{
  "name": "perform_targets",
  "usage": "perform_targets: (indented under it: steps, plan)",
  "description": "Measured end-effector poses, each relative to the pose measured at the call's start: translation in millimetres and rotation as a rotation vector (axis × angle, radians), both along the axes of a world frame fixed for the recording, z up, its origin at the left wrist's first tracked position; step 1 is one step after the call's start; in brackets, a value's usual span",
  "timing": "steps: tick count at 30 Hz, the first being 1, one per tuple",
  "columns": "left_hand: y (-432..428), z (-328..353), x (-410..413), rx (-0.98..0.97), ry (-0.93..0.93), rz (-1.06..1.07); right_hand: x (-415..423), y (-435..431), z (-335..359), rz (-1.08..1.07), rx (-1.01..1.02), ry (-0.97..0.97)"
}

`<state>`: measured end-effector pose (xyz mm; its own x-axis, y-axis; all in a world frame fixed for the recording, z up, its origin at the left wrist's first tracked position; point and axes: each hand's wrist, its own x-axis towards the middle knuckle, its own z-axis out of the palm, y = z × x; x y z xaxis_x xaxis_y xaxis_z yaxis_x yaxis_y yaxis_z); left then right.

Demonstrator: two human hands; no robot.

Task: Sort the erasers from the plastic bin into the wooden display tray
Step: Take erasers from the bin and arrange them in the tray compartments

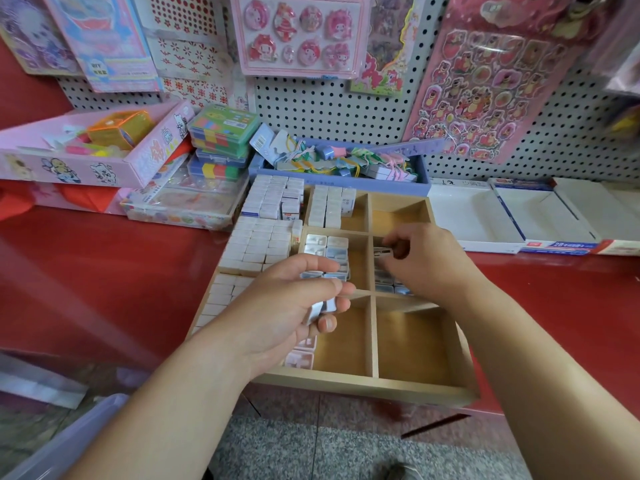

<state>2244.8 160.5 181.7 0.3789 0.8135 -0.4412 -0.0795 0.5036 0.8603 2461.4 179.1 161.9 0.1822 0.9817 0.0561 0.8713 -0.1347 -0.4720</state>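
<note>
- Starting at the left, the clear lilac plastic bin (59, 445) sits low at the frame's corner, its contents hidden from me.
- My left hand (287, 306), palm turned inward over the tray's left side, is closed around a small stack of white-wrapped rectangular erasers (320, 308); I'd keep it steady as the supply.
- The pale wooden display tray (374, 386) rests on the red table (104, 271); left cells are packed, near cells mostly bare.
- My right hand (426, 261), knuckles up and wrist bent, pinches one silvery eraser (384, 251) over the middle-right cell; I'd lower it flat, flush against its neighbours.
</note>
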Motion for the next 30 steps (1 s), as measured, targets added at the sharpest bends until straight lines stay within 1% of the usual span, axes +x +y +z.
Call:
perform_targets:
  steps: [2, 5, 10, 12, 24, 30]
  plan:
    - [-0.5, 0.7, 0.5, 0.004, 0.002, -0.006, 0.6, -1.6, 0.4, 0.032, -0.036, -0.032]
    - [-1.9, 1.5, 0.8, 0.005, 0.002, -0.014, 1.0, -2.8, -0.7, 0.032, 0.005, -0.034]
    - [-3.5, 1.6, -1.4, 0.004, -0.004, -0.013, 6.6, -6.1, 8.8, 0.012, 0.057, 0.115]
    - [-4.0, 1.8, -0.9, 0.005, -0.005, -0.017, 7.0, -8.0, 8.3, 0.002, 0.053, 0.138]
    - [-4.8, 3.7, -0.9, 0.002, -0.010, -0.018, 2.4, -6.2, -3.7, 0.015, 0.042, 0.060]
    - [-3.9, 2.8, 0.4, -0.003, -0.010, -0.023, 1.5, -6.3, -3.6, -0.003, 0.052, 0.091]
